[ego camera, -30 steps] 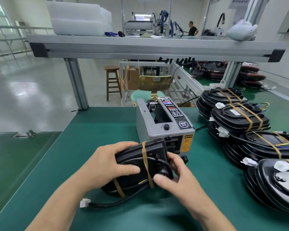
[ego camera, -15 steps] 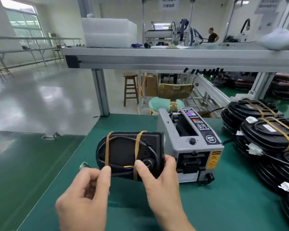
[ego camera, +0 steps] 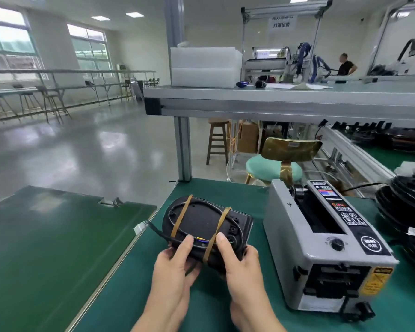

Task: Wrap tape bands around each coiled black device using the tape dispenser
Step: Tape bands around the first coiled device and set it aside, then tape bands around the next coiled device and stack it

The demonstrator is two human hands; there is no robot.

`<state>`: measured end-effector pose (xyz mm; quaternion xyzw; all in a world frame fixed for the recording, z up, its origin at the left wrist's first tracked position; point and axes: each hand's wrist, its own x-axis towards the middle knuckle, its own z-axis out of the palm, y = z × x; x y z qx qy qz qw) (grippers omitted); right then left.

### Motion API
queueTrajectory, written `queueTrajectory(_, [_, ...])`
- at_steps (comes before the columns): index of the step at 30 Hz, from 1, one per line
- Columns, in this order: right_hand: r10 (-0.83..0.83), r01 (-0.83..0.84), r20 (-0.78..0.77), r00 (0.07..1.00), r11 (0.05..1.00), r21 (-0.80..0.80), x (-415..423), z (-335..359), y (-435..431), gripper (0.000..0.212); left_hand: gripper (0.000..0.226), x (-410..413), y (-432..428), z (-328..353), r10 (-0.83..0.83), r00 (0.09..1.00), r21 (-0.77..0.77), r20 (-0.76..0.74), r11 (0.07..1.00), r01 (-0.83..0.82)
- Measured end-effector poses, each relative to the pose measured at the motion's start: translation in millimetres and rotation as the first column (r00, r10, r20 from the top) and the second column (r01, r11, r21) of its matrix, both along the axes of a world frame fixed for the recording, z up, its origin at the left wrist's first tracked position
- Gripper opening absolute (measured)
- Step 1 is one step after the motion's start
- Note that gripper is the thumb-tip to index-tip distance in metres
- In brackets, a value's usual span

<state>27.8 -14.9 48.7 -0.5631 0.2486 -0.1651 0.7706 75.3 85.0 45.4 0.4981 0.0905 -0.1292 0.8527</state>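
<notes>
A black oval device with its cable coiled on top and two amber tape bands across it is held over the green mat. My left hand grips its near left edge, thumb on top. My right hand grips the near right edge, thumb beside the right band. A white connector on the cable sticks out to the left. The grey tape dispenser stands right of the device.
Stacked black devices with cables sit at the far right. An aluminium shelf spans overhead on a post. A second green table lies to the left across a narrow gap. A teal chair stands behind the bench.
The device has moved left and away from the dispenser. My left hand, free half a second ago, now grips its near edge. The camera view has turned left.
</notes>
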Motion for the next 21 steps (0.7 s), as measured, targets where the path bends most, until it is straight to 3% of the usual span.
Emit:
queueTrajectory(7, [0.067, -0.073, -0.040, 0.997, 0.985, -0.155, 20.5, -22.9, -18.1, 0.020, 0.016, 80.2, -13.3, 2.1, 0.178, 0.972, 0.054, -0.157, 0.984, -0.171])
queueTrajectory(13, [0.048, -0.060, -0.046, 0.998, 0.941, -0.332, 25.7, -36.8, -20.0, 0.022, 0.036, 157.9, -32.3, 2.9, 0.236, 0.957, 0.085, -0.168, 0.971, -0.224])
queueTrajectory(21, [0.041, -0.044, -0.017, 0.999, 0.934, -0.355, 31.2, -44.1, -22.9, 0.020, 0.042, 224.5, -51.1, 4.2, 0.301, 0.937, 0.096, -0.176, 0.953, -0.288])
